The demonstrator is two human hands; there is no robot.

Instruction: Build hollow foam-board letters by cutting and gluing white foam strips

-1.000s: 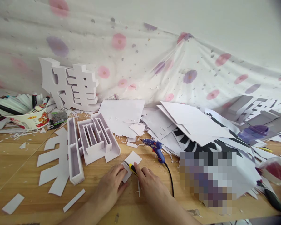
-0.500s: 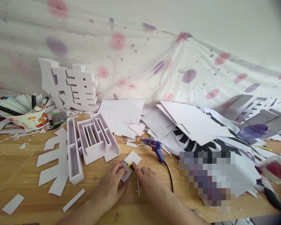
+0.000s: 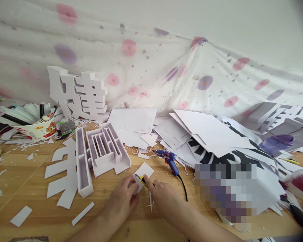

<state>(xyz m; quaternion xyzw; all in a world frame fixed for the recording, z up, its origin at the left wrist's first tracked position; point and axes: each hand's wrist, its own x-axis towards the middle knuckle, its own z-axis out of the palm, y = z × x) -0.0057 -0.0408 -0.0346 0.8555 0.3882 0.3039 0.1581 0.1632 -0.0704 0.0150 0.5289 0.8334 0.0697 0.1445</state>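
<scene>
My right hand is closed around a yellow-and-black utility knife, the index finger stretched along its top. The blade reaches over a small white foam board piece just above the wooden tabletop. On the near left side of that piece, my left hand grips its edge between thumb and bent fingers, hiding the lower left part. Whether the blade is cutting in cannot be made out. A thin white offcut lies under my right hand.
A blue hot glue gun with a black cord lies just beyond my right hand. Left of it stand an open-backed white foam character and a long box-like part. Stacked sheets, a tub of strips and scattered scraps surround these.
The whole view has shifted slightly, so things appear a little further right. Both hands keep their grip on the foam board piece and the knife, with only a small movement.
</scene>
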